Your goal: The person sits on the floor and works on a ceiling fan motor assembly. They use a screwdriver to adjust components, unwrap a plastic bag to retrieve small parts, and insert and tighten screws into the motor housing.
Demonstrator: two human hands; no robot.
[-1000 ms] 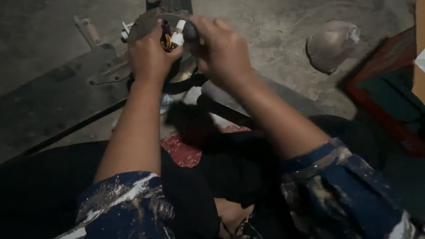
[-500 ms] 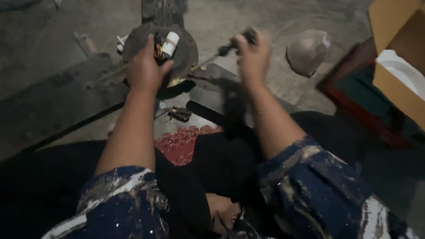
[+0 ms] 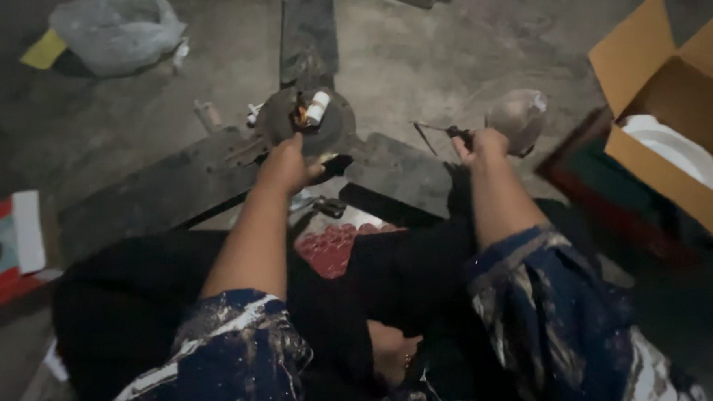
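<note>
A person sits on the floor (image 3: 446,49) with a dusty fan (image 3: 308,122) lying flat in front of them. The fan has a round middle part and long dark blades that stick out to the top, left and right.

The left hand (image 3: 288,165) rests on the near edge of the round part. Its fingers curl over the rim and seem to grip it, but the light is dim and it is hard to be sure. A small white part (image 3: 317,107) and some wires sit on top of the round part.

The right hand (image 3: 480,147) is off to the right, away from the fan. It is closed around a thin tool (image 3: 442,130) that looks like a screwdriver, with the tip pointing left.

A round cover (image 3: 516,119) lies just past the right hand. An open box (image 3: 677,102) stands at the far right. A plastic bag (image 3: 116,30) lies at the top left.
</note>
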